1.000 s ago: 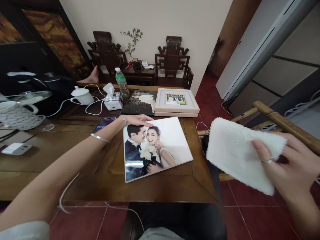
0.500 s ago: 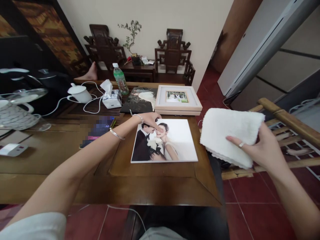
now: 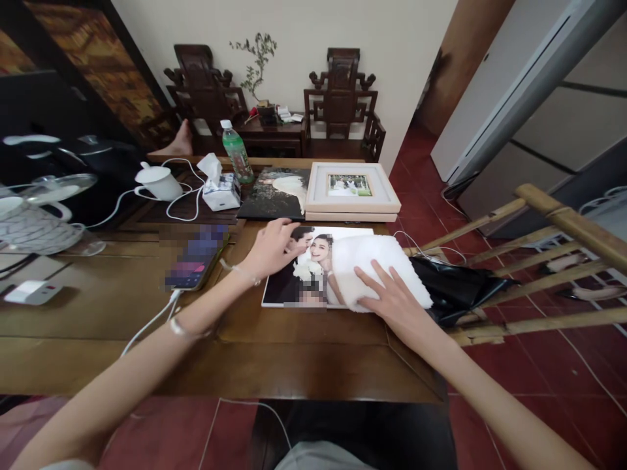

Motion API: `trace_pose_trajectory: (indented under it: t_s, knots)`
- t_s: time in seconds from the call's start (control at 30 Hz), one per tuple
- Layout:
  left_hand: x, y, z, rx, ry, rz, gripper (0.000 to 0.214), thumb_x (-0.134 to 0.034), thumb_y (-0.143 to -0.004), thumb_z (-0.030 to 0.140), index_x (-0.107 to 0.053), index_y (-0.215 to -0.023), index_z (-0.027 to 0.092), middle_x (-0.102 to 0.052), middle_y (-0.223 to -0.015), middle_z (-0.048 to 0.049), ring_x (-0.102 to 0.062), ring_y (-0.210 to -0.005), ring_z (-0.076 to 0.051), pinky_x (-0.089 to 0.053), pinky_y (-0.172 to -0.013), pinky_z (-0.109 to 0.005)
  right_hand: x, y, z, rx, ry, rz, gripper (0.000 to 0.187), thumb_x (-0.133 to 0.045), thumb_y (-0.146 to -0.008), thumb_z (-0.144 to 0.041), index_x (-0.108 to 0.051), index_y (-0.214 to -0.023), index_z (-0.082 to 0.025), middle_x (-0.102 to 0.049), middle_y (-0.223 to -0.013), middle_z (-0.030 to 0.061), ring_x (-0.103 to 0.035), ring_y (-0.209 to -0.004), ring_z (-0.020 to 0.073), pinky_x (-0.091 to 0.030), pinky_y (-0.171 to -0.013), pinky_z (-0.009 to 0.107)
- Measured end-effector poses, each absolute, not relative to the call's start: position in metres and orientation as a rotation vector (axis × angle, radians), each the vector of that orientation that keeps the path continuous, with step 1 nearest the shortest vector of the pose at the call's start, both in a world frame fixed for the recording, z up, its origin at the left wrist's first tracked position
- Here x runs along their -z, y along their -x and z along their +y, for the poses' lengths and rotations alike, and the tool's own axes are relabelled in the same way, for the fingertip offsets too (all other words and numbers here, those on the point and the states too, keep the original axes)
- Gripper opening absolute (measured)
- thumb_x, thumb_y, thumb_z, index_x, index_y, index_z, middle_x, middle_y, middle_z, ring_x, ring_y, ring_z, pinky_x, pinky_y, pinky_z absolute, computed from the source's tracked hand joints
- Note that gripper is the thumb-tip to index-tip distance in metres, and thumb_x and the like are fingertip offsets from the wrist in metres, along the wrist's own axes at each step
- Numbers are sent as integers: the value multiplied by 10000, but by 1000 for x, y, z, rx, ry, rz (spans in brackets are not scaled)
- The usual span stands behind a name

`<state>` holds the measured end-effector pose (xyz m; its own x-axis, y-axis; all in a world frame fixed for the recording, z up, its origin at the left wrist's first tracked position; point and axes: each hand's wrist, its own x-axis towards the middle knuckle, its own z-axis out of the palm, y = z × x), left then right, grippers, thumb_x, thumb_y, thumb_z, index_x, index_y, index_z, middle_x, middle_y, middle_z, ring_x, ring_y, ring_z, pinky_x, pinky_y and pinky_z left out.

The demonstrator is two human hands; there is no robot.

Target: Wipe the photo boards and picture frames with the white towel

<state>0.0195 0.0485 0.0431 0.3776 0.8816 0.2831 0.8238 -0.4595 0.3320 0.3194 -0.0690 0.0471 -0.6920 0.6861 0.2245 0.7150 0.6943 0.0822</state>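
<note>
A square photo panel [image 3: 281,285], showing a couple and a white bouquet, lies flat on the wooden table. The folded white fluffy towel [image 3: 365,251] covers its right part and hangs past its right edge. Flat on this towel, my right hand [image 3: 392,294] rests with its fingers spread, pressing from above. My left hand [image 3: 269,250] is over the panel's upper left corner, fingers loosely bent and apart, holding nothing. Whether its fingertips touch the panel I cannot tell.
Behind the panel are a dark photo panel [image 3: 269,202] and stacked pale frames [image 3: 355,210]. To the left sit a phone [image 3: 196,261] on a cable, a tissue box [image 3: 221,194], a green bottle [image 3: 236,153] and a lidded cup [image 3: 159,184]. A bamboo rack [image 3: 578,228] stands right.
My right hand has brought the towel leftward from beside the table onto the panel and changed from gripping it to lying flat. My left hand has shifted left off the pictured faces.
</note>
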Motion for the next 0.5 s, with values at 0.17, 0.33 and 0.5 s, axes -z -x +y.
trace_pose_trajectory:
  t_s: [0.17,0.33,0.5]
  knots:
    - [-21,-10,-9,-776,-2291,1569,604,-549,-928,458,-351,-1471,283,-375,-1484,-168,-362,-1404,-362,-333,-1138,-542,-44,-318,-68,266,1121,-2711,318,-607,-866,-58,-715,-1067,-281,-460,-1525,104,-301,-1446,410,-361,-1066,710]
    - [-19,-5,-11,-754,-2425,1436,432,-471,-980,354,-460,-1405,281,-214,-1618,-142,-249,-1452,-373,-274,-1165,-582,-49,-308,-70,257,1091,-2729,305,-586,-890,-78,-714,-1085,-275,-489,-1502,111,-362,-1415,413,-395,-1054,688]
    - [-20,8,-6,-712,-2456,1379,436,-447,-987,384,-477,-1405,263,-283,-1608,-129,-291,-1435,-346,-282,-1176,-570,-53,-305,-74,188,1058,-2740,370,-523,-876,-20,-702,-1070,-279,-516,-1486,72,-385,-1414,370,-413,-1064,639]
